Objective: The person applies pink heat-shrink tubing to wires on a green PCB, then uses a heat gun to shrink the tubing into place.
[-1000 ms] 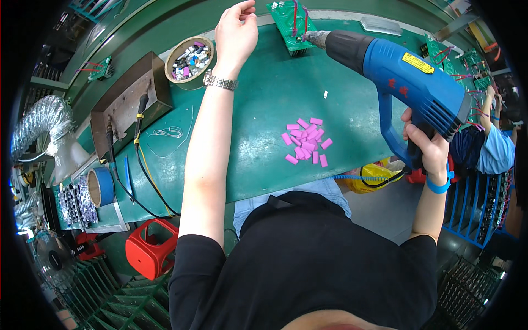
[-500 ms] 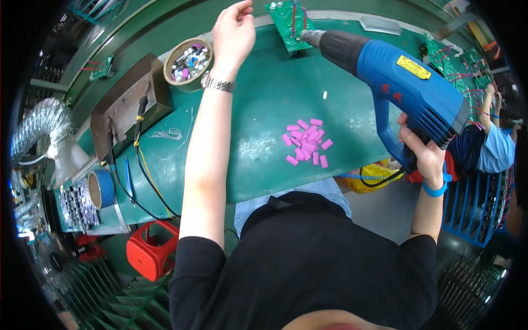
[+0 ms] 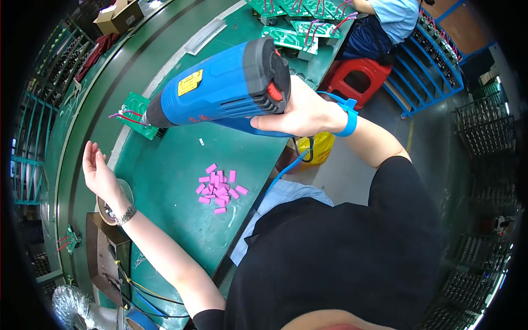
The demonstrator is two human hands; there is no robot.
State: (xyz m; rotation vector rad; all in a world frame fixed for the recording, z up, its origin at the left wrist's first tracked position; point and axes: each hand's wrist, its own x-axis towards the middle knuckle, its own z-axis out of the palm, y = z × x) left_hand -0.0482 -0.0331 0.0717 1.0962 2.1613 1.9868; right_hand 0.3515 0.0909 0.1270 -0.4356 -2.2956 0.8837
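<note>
My right hand (image 3: pixel 301 110) grips a blue and black heat gun (image 3: pixel 212 88) by its handle. The front of the gun is at a green circuit board (image 3: pixel 137 113) with red wires, hiding part of it. My left hand (image 3: pixel 102 170) is raised just nearer than the board, holding nothing, its fingers loosely bent and apart. A pile of small pink rectangular pieces (image 3: pixel 219 190) lies on the green table (image 3: pixel 170 231), with one small white piece (image 3: pixel 202 142) beyond it. Below my left wrist, a round bowl (image 3: pixel 127 190) is partly covered.
Several wired circuit boards (image 3: pixel 289 38) lie at the far end, near a seated co-worker in a blue shirt (image 3: pixel 396 19) on a red stool (image 3: pixel 357 82). Ribbed metallic strips (image 3: pixel 205 37) lie along the table edge. A metal box (image 3: pixel 102 258) with soldering irons is at lower left.
My view has turned right, so the table now slants across it. The heat gun has swung in the view, its front still at the board. My left hand remains near the board, empty.
</note>
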